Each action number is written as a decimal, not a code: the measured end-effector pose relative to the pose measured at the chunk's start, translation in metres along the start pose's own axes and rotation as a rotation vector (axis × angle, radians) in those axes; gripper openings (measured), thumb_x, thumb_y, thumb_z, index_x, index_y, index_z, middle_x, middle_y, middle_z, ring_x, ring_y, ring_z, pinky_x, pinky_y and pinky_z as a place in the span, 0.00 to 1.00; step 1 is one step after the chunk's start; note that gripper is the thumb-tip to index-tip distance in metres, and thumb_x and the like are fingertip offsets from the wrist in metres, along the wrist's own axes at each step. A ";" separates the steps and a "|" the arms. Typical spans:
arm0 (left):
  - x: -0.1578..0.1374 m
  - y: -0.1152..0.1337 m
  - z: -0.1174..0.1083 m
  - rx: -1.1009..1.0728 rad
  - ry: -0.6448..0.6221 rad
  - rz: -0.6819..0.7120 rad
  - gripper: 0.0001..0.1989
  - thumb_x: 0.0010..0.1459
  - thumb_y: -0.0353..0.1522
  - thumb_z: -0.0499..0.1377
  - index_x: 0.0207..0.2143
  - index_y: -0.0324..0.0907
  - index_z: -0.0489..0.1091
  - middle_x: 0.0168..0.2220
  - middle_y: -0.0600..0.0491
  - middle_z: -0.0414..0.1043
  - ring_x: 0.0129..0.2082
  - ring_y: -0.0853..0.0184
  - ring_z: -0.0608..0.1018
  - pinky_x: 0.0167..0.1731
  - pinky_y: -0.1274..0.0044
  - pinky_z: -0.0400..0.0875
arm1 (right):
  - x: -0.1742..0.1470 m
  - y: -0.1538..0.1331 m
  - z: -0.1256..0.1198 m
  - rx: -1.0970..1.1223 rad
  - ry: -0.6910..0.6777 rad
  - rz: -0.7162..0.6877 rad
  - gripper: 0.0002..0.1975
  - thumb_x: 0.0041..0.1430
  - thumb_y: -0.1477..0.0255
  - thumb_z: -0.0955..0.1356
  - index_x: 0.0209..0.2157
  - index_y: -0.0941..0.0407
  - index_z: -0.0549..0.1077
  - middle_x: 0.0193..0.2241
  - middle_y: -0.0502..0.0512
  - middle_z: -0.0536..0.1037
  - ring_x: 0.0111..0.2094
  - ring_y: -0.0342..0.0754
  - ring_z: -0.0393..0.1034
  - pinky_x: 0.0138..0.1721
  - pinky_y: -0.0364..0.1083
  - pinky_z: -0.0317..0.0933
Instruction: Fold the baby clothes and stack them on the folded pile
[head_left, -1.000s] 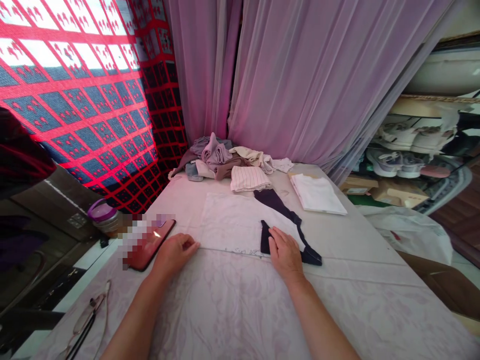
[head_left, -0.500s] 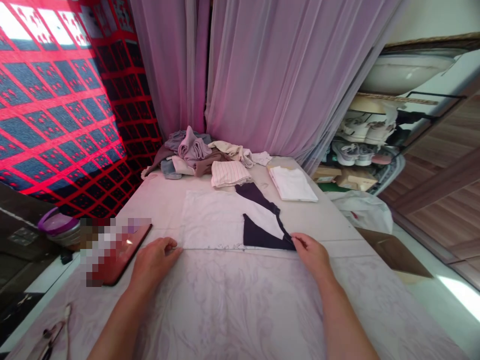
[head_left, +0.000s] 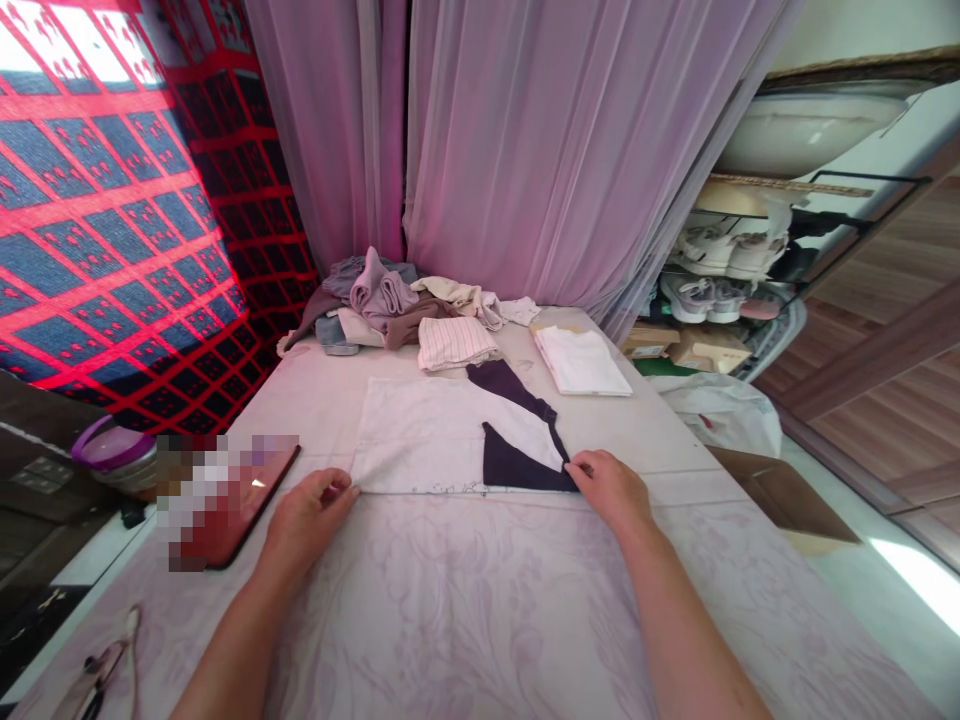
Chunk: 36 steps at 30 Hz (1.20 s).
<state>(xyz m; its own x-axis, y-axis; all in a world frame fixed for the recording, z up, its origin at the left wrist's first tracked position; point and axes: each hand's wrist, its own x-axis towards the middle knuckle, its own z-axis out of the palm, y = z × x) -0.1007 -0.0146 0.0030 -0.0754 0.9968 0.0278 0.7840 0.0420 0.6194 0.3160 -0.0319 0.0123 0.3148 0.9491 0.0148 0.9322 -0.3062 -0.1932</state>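
Shirt (head_left: 420,430), white with dark parts, lies flat across the middle of the frame on the table (head_left: 465,600). I see the left hand (head_left: 315,510) at its near left corner, thumb and finger closed on the cloth, the other fingers curled. I see the right hand (head_left: 609,488), right of centre, pinching the dark end at the near right corner. The near edge runs straight between them. Just behind the shirt I see striped cloth (head_left: 457,343), folded, and behind that, left of centre, a heap of clothes (head_left: 382,300). Right of centre, apart from the shirt, I make out a white stack (head_left: 585,362). Toward the left, near the left hand, lies a red device (head_left: 247,510), partly pixelated. A purple curtain (head_left: 525,150) fills the upper centre; shoes (head_left: 701,298) stand at upper right.
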 end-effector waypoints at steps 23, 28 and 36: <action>0.000 -0.004 -0.004 0.097 -0.016 0.108 0.11 0.55 0.43 0.53 0.30 0.45 0.66 0.28 0.55 0.72 0.31 0.65 0.74 0.31 0.76 0.64 | -0.006 0.008 0.013 0.041 0.069 0.009 0.09 0.58 0.62 0.64 0.31 0.51 0.72 0.31 0.47 0.77 0.30 0.44 0.69 0.28 0.42 0.53; 0.000 -0.003 -0.007 0.123 -0.008 0.096 0.11 0.55 0.42 0.53 0.29 0.45 0.66 0.26 0.56 0.71 0.29 0.66 0.73 0.30 0.76 0.63 | -0.004 0.011 0.013 0.046 0.071 0.073 0.08 0.58 0.63 0.64 0.33 0.51 0.72 0.32 0.49 0.77 0.30 0.45 0.69 0.27 0.42 0.52; 0.000 -0.001 -0.010 0.207 -0.031 0.083 0.10 0.56 0.40 0.52 0.29 0.45 0.66 0.26 0.55 0.71 0.30 0.65 0.73 0.30 0.76 0.61 | -0.002 0.016 0.016 0.074 0.153 0.141 0.10 0.59 0.63 0.63 0.33 0.52 0.73 0.33 0.50 0.78 0.31 0.45 0.69 0.27 0.43 0.52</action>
<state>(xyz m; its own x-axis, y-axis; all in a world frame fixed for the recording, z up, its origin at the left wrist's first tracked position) -0.1078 -0.0155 0.0102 0.0108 0.9989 0.0455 0.8966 -0.0299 0.4419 0.3275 -0.0379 -0.0069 0.4696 0.8732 0.1301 0.8631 -0.4231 -0.2756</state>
